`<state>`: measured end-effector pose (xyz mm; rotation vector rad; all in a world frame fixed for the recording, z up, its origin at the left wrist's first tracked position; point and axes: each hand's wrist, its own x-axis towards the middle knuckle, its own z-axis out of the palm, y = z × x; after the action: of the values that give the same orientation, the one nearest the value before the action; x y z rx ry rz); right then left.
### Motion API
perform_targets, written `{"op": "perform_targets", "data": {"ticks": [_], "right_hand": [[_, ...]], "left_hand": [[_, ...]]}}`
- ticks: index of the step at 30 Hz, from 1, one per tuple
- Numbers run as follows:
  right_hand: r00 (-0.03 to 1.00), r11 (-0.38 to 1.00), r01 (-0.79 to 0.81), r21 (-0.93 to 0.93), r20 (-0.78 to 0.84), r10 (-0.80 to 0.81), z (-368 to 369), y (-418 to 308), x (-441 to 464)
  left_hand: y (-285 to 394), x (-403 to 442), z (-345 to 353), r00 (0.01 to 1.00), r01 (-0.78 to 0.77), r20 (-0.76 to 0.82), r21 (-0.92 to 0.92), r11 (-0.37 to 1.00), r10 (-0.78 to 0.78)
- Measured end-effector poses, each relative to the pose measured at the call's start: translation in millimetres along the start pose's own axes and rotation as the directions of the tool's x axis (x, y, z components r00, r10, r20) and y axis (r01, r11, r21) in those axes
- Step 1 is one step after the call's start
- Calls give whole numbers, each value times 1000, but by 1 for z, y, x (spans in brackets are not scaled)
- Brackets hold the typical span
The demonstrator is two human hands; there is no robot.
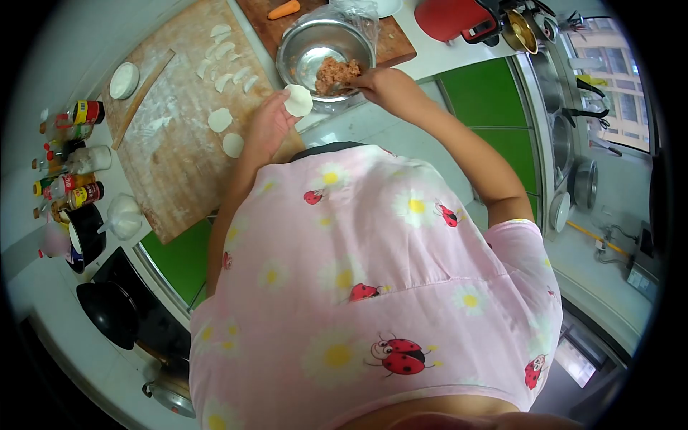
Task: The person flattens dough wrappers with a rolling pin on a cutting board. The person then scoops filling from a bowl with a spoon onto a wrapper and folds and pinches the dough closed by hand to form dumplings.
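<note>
My left hand (pixel 269 123) holds a round dumpling wrapper (pixel 298 101) by its edge, beside the metal bowl. My right hand (pixel 381 84) is closed at the right rim of the metal bowl (pixel 292 49), next to the minced filling (pixel 335 74); the utensil in its fingers is too small and hidden to name. Below my left hand, one loose wrapper (pixel 220 120) and another wrapper (pixel 232 145) lie flat on the floured wooden board (pixel 175 193). Several folded dumplings (pixel 223 50) rest toward the board's far end.
A rolling pin (pixel 143 99) and a small white bowl (pixel 125 80) lie on the board's left side. Sauce bottles (pixel 72 185) line the wall. A carrot (pixel 284 9) sits on a darker cutting board (pixel 398 44). A red kettle (pixel 459 20) stands right, a black wok (pixel 107 314) lower left.
</note>
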<state>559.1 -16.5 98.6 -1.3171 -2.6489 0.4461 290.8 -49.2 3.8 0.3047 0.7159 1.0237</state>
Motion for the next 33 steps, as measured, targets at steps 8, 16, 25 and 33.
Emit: {"op": "perform_targets", "data": {"ticks": [8, 16, 25, 33], "right_hand": [[985, 988, -157, -8, -79, 156, -2, -12, 1], [1000, 1000, -11, -20, -13, 10, -9, -9, 2], [995, 997, 18, -73, 98, -11, 5, -7, 28], [996, 995, 84, -52, 7, -83, -41, 2, 3]], "left_hand": [[0, -5, 6, 1000, 9, 7, -19, 1000, -9], [-1, -6, 8, 1000, -10, -5, -15, 1000, 10], [-8, -9, 5, 992, -84, -95, -44, 996, 79], [-1, 4, 6, 996, -63, -63, -96, 993, 57]]}}
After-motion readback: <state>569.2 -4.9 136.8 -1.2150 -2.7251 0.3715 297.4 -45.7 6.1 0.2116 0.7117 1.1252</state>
